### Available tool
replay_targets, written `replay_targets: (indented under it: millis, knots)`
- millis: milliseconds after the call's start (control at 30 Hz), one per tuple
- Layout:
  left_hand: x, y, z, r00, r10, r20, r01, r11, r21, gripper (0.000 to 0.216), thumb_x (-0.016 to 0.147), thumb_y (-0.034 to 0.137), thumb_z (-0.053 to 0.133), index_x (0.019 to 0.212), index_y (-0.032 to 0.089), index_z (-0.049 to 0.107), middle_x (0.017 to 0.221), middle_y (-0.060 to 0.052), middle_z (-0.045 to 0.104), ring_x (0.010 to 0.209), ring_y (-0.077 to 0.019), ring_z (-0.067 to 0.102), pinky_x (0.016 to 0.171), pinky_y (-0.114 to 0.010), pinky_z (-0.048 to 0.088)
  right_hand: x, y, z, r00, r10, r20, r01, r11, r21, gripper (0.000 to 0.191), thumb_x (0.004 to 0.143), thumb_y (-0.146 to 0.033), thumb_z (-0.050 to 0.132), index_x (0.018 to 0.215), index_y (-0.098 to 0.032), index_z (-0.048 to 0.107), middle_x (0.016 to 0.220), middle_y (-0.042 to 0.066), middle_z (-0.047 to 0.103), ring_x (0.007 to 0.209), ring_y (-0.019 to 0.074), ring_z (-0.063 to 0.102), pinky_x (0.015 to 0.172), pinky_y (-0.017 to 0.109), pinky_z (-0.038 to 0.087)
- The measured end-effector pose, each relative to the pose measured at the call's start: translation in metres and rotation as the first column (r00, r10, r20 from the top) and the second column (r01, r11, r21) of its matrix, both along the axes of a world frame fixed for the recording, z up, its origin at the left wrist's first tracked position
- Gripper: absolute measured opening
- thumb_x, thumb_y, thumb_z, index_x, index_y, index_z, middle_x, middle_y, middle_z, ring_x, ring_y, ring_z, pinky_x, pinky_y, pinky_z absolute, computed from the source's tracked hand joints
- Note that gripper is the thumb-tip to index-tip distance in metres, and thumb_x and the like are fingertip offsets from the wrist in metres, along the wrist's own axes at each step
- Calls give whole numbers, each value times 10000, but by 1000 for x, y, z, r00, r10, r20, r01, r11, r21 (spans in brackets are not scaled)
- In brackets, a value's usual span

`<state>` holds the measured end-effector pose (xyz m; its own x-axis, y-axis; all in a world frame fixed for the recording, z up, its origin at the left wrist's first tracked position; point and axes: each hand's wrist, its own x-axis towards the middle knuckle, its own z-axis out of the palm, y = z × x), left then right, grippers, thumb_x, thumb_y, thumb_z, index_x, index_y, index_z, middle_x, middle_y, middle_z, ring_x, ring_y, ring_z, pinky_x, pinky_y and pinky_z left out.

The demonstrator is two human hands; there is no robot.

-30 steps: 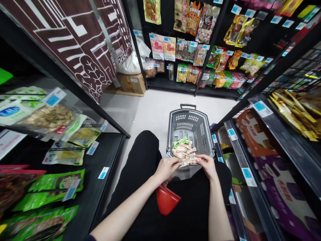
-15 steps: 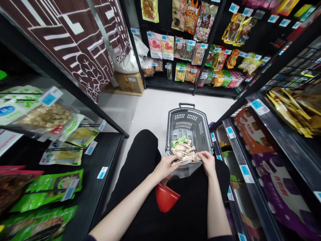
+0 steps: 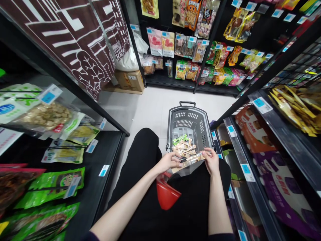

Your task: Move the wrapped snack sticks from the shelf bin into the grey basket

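Left hand [image 3: 168, 163], right hand [image 3: 212, 160] on packets [image 3: 191, 159]

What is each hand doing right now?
Left hand: closed, holding one end of the snack pack.
Right hand: closed, holding its other end.

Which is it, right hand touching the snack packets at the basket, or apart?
Touching. The head view shows the right hand pinching one end of the snack packets, with no gap.

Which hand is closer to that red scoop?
Left. The left hand holds packets just above the scoop; the right hand holds them farther up-right.
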<state>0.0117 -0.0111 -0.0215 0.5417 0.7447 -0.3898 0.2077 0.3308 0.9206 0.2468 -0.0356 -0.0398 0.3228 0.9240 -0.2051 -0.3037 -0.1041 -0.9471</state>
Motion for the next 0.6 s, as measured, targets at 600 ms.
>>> replay_targets:
  millis: [600]
  knots:
    - [16,-11,-13,979,47,198,22,942,-335,458,481,148,745,928,112,653,712,-5,675,657,-133,618,634,-232,449,-56,1,-1,954,160,-254,-216,953,-211,394,437,-236,857,759,-138,651,639,60,708,600,233,671,579,345,540]
